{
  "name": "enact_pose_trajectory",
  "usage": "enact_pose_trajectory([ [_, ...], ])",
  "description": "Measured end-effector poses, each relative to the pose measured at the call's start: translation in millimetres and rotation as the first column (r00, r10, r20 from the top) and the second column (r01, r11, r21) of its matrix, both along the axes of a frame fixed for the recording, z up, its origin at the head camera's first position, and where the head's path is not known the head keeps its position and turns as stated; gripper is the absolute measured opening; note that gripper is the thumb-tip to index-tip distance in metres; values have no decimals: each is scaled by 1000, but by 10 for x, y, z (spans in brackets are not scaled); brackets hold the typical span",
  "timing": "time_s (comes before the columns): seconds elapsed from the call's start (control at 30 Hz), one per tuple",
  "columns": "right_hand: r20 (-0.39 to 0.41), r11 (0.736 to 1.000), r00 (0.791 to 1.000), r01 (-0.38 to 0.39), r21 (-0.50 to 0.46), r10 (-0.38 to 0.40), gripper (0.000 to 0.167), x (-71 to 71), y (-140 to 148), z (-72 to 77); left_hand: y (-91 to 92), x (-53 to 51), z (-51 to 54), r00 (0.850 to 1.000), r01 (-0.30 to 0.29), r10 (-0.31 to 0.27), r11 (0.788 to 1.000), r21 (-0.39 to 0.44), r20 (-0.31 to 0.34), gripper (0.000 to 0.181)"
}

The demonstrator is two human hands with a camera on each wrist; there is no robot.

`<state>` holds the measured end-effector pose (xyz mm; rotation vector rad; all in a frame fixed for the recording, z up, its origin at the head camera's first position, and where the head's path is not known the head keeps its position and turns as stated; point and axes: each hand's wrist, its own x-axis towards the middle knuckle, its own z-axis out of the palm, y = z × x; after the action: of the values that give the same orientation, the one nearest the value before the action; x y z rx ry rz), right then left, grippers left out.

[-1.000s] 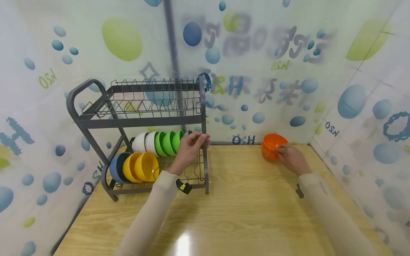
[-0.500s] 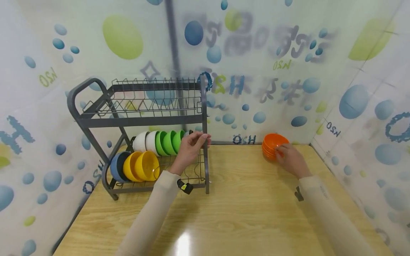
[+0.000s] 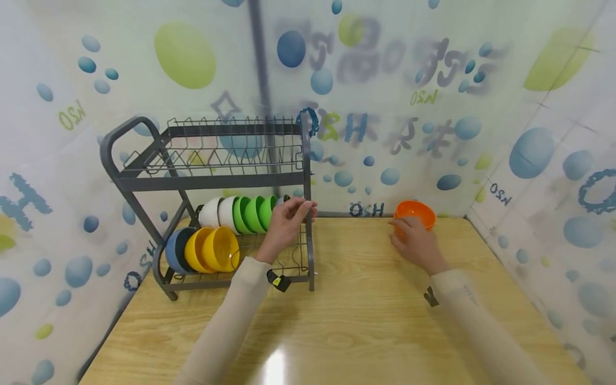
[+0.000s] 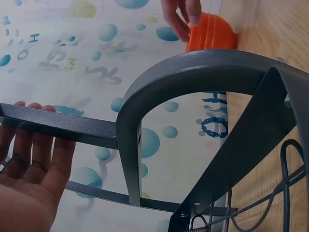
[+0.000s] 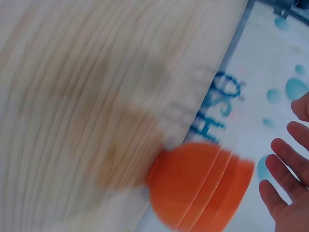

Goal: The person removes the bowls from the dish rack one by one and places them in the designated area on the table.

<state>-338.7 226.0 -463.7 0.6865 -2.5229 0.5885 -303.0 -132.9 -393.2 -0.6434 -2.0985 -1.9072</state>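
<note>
A stack of orange bowls (image 3: pixel 417 210) stands on the tabletop by the back wall. In the head view my right hand (image 3: pixel 415 241) is in front of the stack, by its left side. The right wrist view shows the fingers spread and a gap from the bowls (image 5: pixel 193 188). My left hand (image 3: pixel 284 222) is at the right upright of a dark two-tier dish rack (image 3: pixel 216 184). In the left wrist view its fairly straight fingers lie across the rack's post (image 4: pixel 58 125); the thumb is out of sight there.
The rack's lower tier holds yellow bowls (image 3: pixel 223 249), a blue bowl (image 3: pixel 174 254), white bowls (image 3: pixel 209 215) and green bowls (image 3: pixel 252 216). Above them is a wire upper tier (image 3: pixel 231 128). Patterned white sheeting (image 3: pixel 375 133) encloses the wooden table (image 3: pixel 366 299).
My right hand has moved from the right side of the orange stack to its front left. The left hand stays by the rack post.
</note>
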Motion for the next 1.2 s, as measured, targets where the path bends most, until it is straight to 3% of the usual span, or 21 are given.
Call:
enact_pose_trajectory([
  [0.27,138,996,987,-84,-22,86,45,116,-387,32,-7,-8,-17,1000,-18,18,1000,-23,-11,31],
  [0.47,162,990,977,-134,-47,140,50,164,-744,117,-48,9,12,999,-31,31,997,-64,-7,32],
  [0.7,165,976,964,-196,-95,210,52,227,-1108,357,-110,18,79,999,-38,37,986,-165,-10,31],
  [0.8,165,966,955,-229,-121,247,53,233,-1233,442,-151,27,105,998,-53,46,969,-240,-32,32],
  [1.07,205,929,918,-295,-224,341,54,268,-1464,666,-367,39,136,994,-94,60,899,-428,-94,35],
  [1.2,227,889,886,-322,-325,404,53,271,-1558,795,-540,75,190,994,-88,40,842,-532,-101,36],
])
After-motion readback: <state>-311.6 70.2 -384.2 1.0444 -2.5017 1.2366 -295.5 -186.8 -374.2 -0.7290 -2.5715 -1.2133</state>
